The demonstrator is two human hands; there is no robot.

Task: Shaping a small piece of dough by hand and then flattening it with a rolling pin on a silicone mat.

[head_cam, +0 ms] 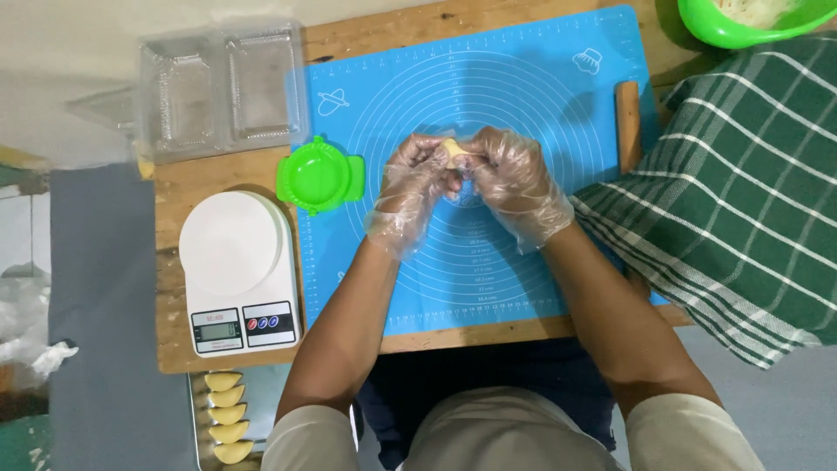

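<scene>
Both gloved hands, left hand (410, 187) and right hand (514, 183), pinch a small piece of dough (455, 153) above the blue mat (558, 105). It looks soft and easily torn (thin, probably), so I'd hold it gently by the edges.

Both forearms reached forward from the bottom of the view and angled inward, so that the hands met at the centre. The left hand (417, 179) and the right hand (510, 174) each wore a loose, clear plastic glove — crinkled and baggy at the wrists. The fingers of both curled toward one another, fingertips touching — pinched together. Short pale sleeves covered the upper arms.
</scene>
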